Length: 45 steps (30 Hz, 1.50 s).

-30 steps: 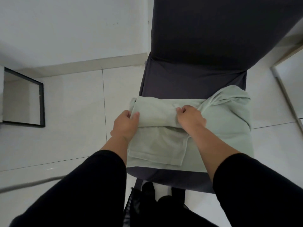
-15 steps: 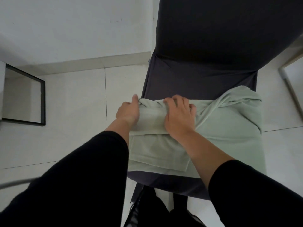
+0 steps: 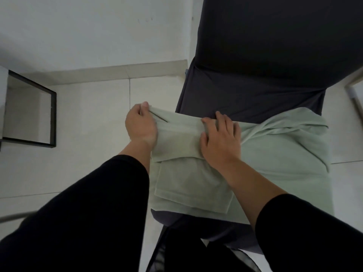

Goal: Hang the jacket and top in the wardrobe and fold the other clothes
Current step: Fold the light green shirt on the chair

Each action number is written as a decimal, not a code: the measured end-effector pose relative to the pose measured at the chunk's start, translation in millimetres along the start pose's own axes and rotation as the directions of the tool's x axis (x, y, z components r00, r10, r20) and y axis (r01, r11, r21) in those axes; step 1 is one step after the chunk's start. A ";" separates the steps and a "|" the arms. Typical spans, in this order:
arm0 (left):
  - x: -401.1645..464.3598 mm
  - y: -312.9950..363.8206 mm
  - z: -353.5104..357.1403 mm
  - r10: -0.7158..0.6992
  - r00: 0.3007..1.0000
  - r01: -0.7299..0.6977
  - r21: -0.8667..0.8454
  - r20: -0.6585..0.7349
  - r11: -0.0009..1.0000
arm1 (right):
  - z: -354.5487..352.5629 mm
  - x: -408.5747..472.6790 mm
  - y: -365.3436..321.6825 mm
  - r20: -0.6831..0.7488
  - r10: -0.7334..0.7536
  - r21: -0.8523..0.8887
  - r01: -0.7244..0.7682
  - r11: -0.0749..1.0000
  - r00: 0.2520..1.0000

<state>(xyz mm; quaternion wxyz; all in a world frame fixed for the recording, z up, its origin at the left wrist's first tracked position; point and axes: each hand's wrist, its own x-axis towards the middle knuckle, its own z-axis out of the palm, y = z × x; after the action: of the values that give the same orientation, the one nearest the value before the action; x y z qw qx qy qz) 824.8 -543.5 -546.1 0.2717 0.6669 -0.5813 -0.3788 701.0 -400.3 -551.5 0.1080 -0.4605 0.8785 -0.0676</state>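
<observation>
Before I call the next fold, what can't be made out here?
Head view only:
- Wardrobe, jacket, top: out of frame.
- Green garment: type unclear, bunched; near edge covered by right forearm.
- Left hand fingertips: tucked under the fabric.
- Chair top: cut off by the edge.

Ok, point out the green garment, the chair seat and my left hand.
green garment (image 3: 284, 154), head view, flat right part of the cloth.
chair seat (image 3: 245, 99), head view, bare dark cover behind the garment.
left hand (image 3: 140, 126), head view, back of the hand.
</observation>
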 end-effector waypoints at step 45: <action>19.0 -16.4 -53.1 -0.272 0.803 0.267 0.089 0.531 0.960 | 8.7 5.0 -92.1 -0.184 -0.247 0.267 0.290 0.919 0.951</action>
<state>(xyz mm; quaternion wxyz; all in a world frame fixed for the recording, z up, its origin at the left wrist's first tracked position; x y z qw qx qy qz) 878.5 -563.4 -532.9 0.0379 0.6108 -0.5353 -0.5821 773.6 -456.8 -540.5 0.0994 -0.5497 0.7927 -0.2440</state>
